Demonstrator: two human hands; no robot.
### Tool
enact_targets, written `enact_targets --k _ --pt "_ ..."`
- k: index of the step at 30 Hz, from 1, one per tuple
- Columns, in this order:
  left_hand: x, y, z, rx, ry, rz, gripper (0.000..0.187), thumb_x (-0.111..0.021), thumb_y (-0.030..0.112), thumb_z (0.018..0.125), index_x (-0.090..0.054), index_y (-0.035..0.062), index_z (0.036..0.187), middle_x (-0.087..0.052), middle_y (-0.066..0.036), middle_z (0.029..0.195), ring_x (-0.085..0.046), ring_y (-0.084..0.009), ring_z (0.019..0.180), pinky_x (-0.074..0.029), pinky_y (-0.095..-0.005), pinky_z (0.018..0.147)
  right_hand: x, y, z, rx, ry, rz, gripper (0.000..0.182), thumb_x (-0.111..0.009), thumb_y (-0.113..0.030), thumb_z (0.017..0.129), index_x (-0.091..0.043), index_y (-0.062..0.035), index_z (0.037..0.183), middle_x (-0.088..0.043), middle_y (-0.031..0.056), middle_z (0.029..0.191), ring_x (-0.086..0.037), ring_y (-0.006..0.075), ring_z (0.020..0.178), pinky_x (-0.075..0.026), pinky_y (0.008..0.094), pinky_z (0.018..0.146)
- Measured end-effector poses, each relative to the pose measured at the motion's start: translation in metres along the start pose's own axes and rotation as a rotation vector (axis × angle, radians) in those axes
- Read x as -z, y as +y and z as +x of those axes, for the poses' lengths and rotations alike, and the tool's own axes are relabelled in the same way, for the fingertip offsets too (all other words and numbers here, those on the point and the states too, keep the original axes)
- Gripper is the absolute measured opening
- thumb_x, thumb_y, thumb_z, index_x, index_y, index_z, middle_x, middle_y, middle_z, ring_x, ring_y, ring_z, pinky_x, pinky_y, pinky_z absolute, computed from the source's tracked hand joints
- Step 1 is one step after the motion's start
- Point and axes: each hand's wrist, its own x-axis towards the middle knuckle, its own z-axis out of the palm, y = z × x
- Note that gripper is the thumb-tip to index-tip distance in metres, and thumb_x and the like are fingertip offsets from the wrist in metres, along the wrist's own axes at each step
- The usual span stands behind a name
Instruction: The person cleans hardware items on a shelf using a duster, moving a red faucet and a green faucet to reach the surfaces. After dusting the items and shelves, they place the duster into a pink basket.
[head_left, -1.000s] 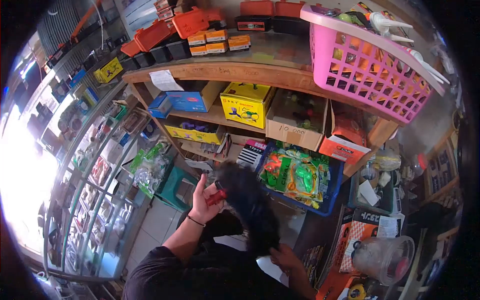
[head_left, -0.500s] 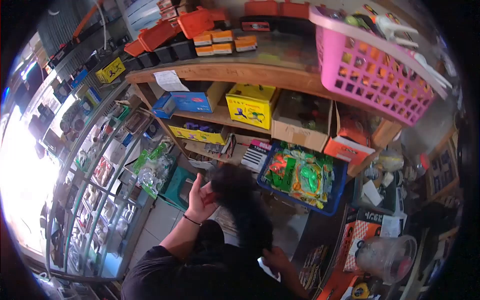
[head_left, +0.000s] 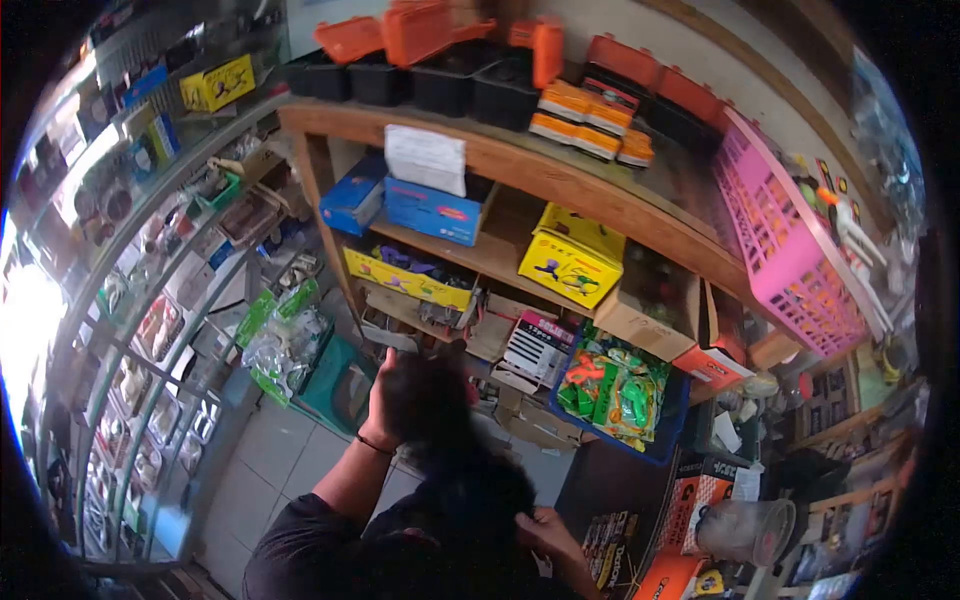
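A black furry animal (head_left: 435,410), apparently a cat, is in front of my body; it is blurred, with an ear-like tip at its top. My left hand (head_left: 378,400), with a dark band at the wrist, is against the animal's left side. One fingertip points up and the other fingers are hidden behind the fur. My right hand (head_left: 545,530) is at the animal's lower right end, fingers curled closed. Whatever they grip is hidden; a small pale sliver shows just below them.
Ahead stands a wooden shelf (head_left: 520,165) with yellow boxes (head_left: 570,265), blue boxes (head_left: 432,212) and a pink basket (head_left: 790,240). A blue tray (head_left: 640,445) of bagged goods sits at right. Glass display cases (head_left: 190,370) line the left, beside a teal stool (head_left: 330,385).
My view has shifted, bringing more of the shelf top into sight. The left hand's spread fingers have gone mostly behind the black animal. My right hand stays at its lower end.
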Motion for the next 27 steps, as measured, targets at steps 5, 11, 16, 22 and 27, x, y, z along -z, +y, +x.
enact_targets --k 5,11,16,22,27 --pt "0.026 0.024 -0.037 -0.125 0.145 -0.131 0.072 -0.027 0.059 0.082 -0.044 -0.0026 0.114 -0.055 -0.016 0.103 -0.052 -0.0252 0.09 -0.04 -0.0301 0.074 -0.013 0.03 0.027 0.22 0.001 -0.181 0.048 -0.059 -0.03 0.081 -0.03 -0.0072 0.05 -0.019 -0.0011 0.053 -0.022 0.0105 0.047 -0.02 0.0325 0.043" --pt "0.046 0.036 -0.083 -0.266 0.315 -0.231 0.07 -0.027 0.06 0.082 -0.044 0.0028 0.118 -0.051 -0.014 0.115 -0.053 -0.0248 0.091 -0.04 -0.0309 0.079 -0.059 -0.046 0.009 0.023 0.091 -0.055 0.052 -0.062 -0.033 0.078 -0.029 -0.0055 0.048 -0.022 0.0 0.05 -0.024 0.0097 0.045 -0.021 0.0332 0.041" --pt "0.037 0.053 -0.102 -0.321 0.029 -0.104 0.072 -0.027 0.06 0.081 -0.036 0.0022 0.123 -0.047 -0.022 0.116 -0.049 -0.0358 0.101 -0.038 -0.0367 0.087 -0.022 -0.025 0.052 0.194 -0.113 -0.588 0.051 -0.062 -0.034 0.078 -0.033 -0.0051 0.047 -0.026 0.0004 0.045 -0.028 0.0108 0.041 -0.024 0.0332 0.039" --pt "0.02 0.035 -0.111 -0.465 0.366 -0.284 0.074 -0.025 0.062 0.081 -0.037 0.0032 0.125 -0.045 -0.017 0.121 -0.049 -0.0277 0.104 -0.038 -0.0353 0.087 -0.018 -0.029 0.061 0.257 -0.228 -0.496 0.05 -0.059 -0.036 0.08 -0.035 -0.0048 0.048 -0.028 0.0018 0.043 -0.03 0.0127 0.04 -0.024 0.0321 0.038" --pt "0.053 0.037 -0.102 -0.355 0.149 -0.085 0.081 -0.022 0.068 0.077 -0.042 0.0016 0.119 -0.045 -0.017 0.12 -0.046 -0.0338 0.105 -0.038 -0.0392 0.086 -0.015 -0.038 0.056 0.3 -0.139 -0.628 0.046 -0.058 -0.034 0.081 -0.038 -0.0062 0.049 -0.032 0.0012 0.043 -0.034 0.0113 0.04 -0.026 0.0293 0.037"
